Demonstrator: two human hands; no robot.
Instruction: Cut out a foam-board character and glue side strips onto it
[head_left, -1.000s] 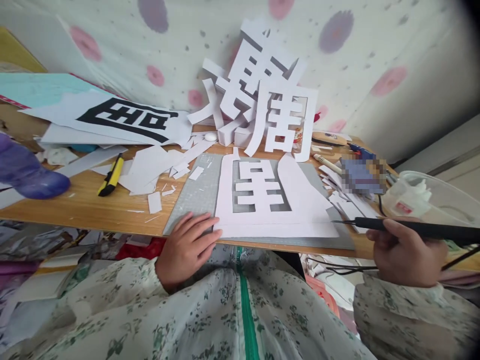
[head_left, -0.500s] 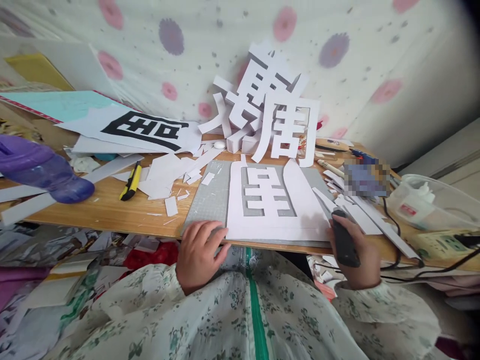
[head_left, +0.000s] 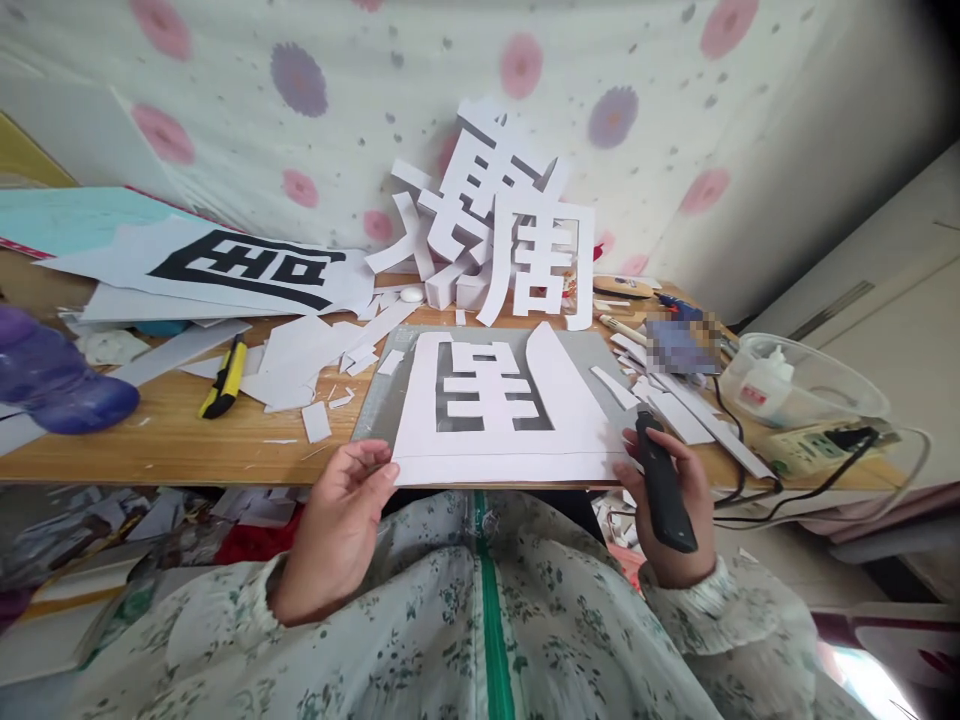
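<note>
A white foam board sheet (head_left: 495,455) with a character's strokes partly cut out lies on the grey cutting mat (head_left: 371,405), its lower edge at the table's front. My left hand (head_left: 337,530) pinches its lower left corner between thumb and fingers. In my right hand (head_left: 679,510) is a black utility knife (head_left: 664,485), held upright against the palm; its blade cannot be made out. Fingertips of that same hand touch the sheet's lower right corner. White scrap strips (head_left: 682,410) lie just beyond the right hand.
Finished white 3D characters (head_left: 491,215) lean against the flowered curtain. At left are a yellow cutter (head_left: 225,378), a purple bottle (head_left: 64,375) and a printed character sheet (head_left: 247,265). A clear tub (head_left: 840,395) and a power strip (head_left: 817,440) with cables stand at right.
My left hand has turned from lying palm down by the mat to pinching the sheet's corner. The sheet has shifted slightly toward me on the mat. My view has swung right.
</note>
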